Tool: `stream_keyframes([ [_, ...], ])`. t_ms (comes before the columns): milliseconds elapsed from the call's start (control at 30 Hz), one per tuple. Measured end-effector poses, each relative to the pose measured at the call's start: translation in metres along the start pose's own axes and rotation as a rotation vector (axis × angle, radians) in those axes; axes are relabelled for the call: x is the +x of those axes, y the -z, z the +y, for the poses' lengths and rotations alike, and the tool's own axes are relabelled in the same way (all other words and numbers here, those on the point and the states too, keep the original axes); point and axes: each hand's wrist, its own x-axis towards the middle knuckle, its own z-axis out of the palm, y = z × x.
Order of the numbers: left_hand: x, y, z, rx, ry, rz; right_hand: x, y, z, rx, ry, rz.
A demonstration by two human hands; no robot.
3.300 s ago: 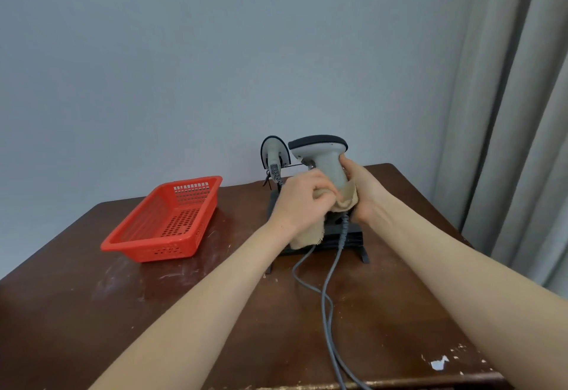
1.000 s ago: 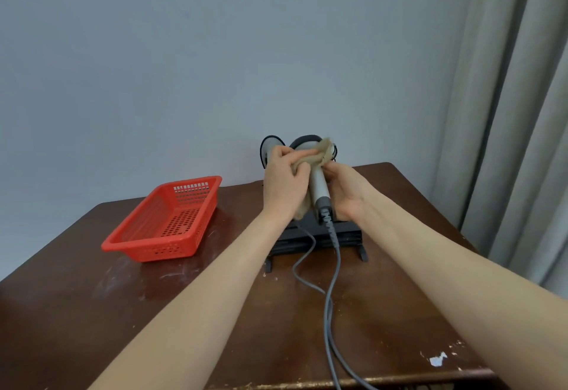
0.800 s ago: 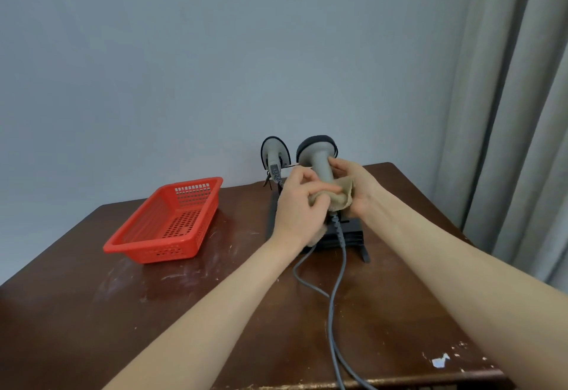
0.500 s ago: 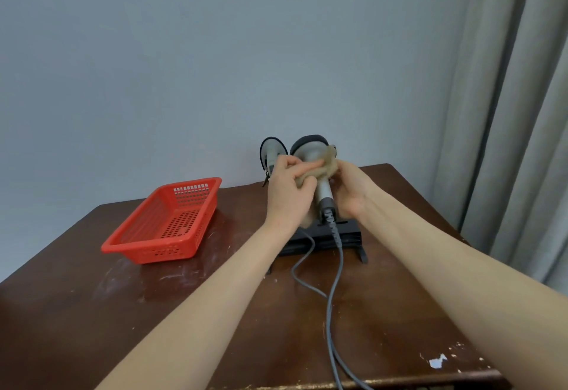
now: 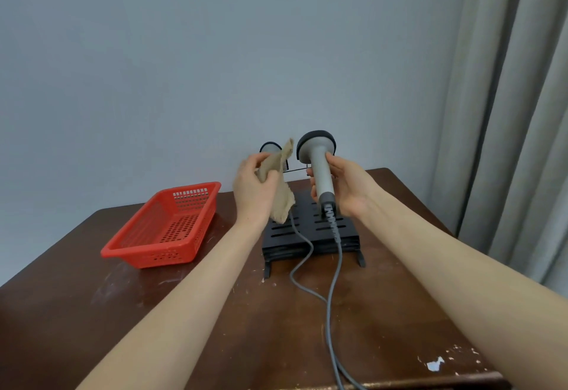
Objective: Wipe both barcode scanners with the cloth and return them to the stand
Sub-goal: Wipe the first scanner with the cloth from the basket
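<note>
My right hand [image 5: 341, 186] grips the handle of a grey barcode scanner [image 5: 316, 156], held upright above the black stand [image 5: 310, 233] with its dark-rimmed head at the top. The beige cloth [image 5: 278, 186] hangs from my left hand [image 5: 253, 188], a short gap to the left of that scanner and not touching it. A second grey scanner [image 5: 269, 147] sits on the stand at the back; the cloth and my left hand hide most of it. Both scanners' grey cables [image 5: 332, 282] trail toward the table's front edge.
A red plastic basket [image 5: 163, 226] stands on the brown wooden table [image 5: 92, 312] to the left of the stand. A grey curtain [image 5: 507, 113] hangs at the right, close to the table's right edge. A plain wall is behind.
My left hand has pulled the cloth off the held scanner and moved left, leaving a gap. The scanner's head is now uncovered; my right hand still holds it upright.
</note>
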Motion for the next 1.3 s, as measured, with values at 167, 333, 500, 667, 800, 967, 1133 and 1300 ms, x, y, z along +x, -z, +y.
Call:
stream_keyframes([
  [167, -0.01, -0.018, 0.02, 0.051, -0.194, -0.18, 0.003, -0.006, 0.006, 0.027, -0.055, -0.037],
  [333, -0.031, -0.014, 0.009, -0.026, -0.121, -0.331, 0.002, 0.005, 0.002, -0.02, -0.024, 0.029],
  [500, -0.016, -0.005, -0.008, -0.008, 0.133, -0.133, 0.001, 0.001, 0.0, 0.052, -0.011, -0.008],
  [667, -0.007, -0.014, -0.009, 0.105, 0.084, -0.117, 0.007, -0.007, 0.006, -0.013, 0.037, 0.023],
  [800, -0.011, -0.026, 0.001, 0.04, 0.125, -0.175, 0.005, -0.014, 0.013, -0.02, 0.024, -0.001],
  [967, -0.023, -0.027, 0.02, -0.359, 0.393, -0.33, 0.006, -0.014, 0.015, -0.05, 0.061, 0.036],
  [1133, -0.025, -0.029, 0.023, -0.503, 0.466, -0.48, 0.01, -0.017, 0.019, -0.016, 0.088, 0.077],
  [1300, -0.02, -0.025, 0.023, -0.538, 0.54, -0.438, 0.011, -0.013, 0.016, -0.067, 0.072, 0.118],
])
